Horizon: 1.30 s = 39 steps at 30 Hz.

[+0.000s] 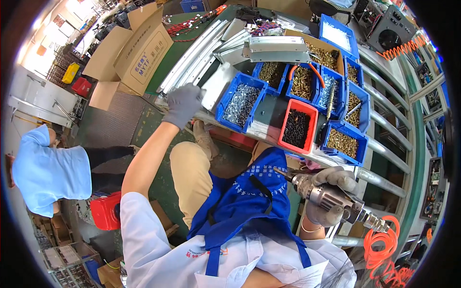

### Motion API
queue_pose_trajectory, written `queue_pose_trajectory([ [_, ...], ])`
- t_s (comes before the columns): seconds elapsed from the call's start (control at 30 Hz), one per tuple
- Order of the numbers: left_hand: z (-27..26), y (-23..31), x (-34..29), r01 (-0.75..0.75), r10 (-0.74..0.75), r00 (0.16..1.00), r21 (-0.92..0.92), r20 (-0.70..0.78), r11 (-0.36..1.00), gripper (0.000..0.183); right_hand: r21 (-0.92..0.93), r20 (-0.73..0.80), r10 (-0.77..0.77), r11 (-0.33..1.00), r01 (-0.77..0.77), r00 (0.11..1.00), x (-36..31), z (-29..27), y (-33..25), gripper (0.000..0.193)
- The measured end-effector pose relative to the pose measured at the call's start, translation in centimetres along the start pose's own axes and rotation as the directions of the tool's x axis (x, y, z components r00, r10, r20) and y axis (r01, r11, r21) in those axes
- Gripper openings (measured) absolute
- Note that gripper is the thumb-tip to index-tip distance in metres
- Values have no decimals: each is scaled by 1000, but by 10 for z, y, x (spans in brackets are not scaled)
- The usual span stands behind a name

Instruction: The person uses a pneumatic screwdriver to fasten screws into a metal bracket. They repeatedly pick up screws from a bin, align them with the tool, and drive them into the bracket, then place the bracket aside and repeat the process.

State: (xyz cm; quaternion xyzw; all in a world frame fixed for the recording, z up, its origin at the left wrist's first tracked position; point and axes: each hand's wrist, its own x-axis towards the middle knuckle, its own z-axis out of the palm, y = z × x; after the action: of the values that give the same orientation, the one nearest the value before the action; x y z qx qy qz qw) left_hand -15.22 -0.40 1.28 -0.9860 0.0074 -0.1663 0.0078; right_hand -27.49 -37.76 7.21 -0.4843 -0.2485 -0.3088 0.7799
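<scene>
Head view, left to right. Left hand (183,104), gloved, at eleven o'clock, fingers closed on metal rails (194,53) stacked within reach. Blue screw bin (241,102), red bin (297,127) at one o'clock. Right hand (334,194), four o'clock, grasps pneumatic screwdriver (326,196), parked low.
</scene>
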Motion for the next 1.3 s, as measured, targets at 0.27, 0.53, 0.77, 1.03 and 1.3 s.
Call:
queue_pose_trajectory([
  [0.27, -11, 18, 94, 92, -81, 991, -105, 105, 990, 49, -4, -36, -12, 1000, 12, 999, 5, -14, 21, 51],
  [0.53, 78, 18, 203, -121, 28, 943, 263, 331, 957, 23, -173, -92, 60, 982, -75, 994, 6, -27, 17, 50],
  [0.77, 61, -8, 224, -478, 363, 872, 411, 329, 776, 16, -124, -141, 82, 987, -100, 987, 3, -38, 12, 52],
  [1.03, -80, -14, 217, -605, 496, 791, 578, 358, 548, 9, -69, -90, 95, 992, -102, 991, 1, -30, -2, 53],
  [1.3, -224, 38, 143, -696, 658, 662, 620, 358, 362, 14, 181, 30, 196, 963, -198, 980, -9, -22, -18, 54],
])
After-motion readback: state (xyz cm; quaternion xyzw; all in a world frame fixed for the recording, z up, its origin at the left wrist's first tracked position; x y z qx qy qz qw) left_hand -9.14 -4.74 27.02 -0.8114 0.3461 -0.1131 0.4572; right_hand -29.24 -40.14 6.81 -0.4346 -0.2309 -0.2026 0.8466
